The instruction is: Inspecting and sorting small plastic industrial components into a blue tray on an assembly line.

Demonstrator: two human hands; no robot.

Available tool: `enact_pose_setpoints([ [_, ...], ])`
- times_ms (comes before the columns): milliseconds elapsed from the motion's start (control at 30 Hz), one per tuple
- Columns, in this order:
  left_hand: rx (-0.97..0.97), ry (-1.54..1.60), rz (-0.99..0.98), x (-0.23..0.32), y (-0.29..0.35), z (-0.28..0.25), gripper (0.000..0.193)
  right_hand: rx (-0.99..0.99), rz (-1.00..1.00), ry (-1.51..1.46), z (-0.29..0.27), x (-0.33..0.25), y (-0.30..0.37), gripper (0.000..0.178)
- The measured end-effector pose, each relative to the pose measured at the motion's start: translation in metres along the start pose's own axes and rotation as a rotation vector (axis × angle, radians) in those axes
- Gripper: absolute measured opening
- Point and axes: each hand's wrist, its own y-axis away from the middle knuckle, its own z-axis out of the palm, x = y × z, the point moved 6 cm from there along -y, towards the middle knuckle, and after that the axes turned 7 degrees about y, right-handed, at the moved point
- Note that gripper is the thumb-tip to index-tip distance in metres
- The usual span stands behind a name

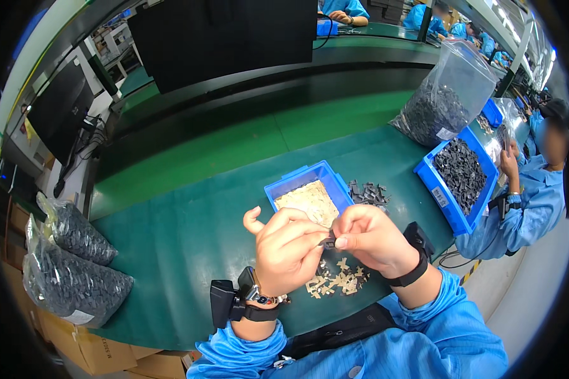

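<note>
Fingertips of my left hand and my right hand meet over the green bench, both pinching one small black plastic part. Most of that part is hidden by the fingers, so its full shape does not show. Just beyond my hands stands a blue bin of small cream-coloured pieces. Loose cream pieces, with some dark ones among them, lie scattered on the bench nearer to me. A small heap of black parts rests beside the bin's right side.
Farther right, a larger blue bin holds many black parts, with a big clear bag of them behind it. Two filled bags sit at the bench's left edge. A dark monitor hangs ahead. A co-worker sits at the right.
</note>
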Motion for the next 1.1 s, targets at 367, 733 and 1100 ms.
enact_pose_setpoints([
  [367,-0.050,-0.092,-0.009,0.003,0.001,0.006,0.008,-0.110,-0.668,1.615,0.041,-0.041,0.018,0.029],
  [733,-0.057,-0.234,-0.064,0.007,0.002,0.015,0.011,0.077,-0.656,1.482,0.004,-0.047,0.040,0.022],
  [1100,0.076,-0.245,-0.132,-0.002,0.000,0.003,0.010,1.080,-0.561,1.992,-0.114,-0.131,0.125,0.028],
])
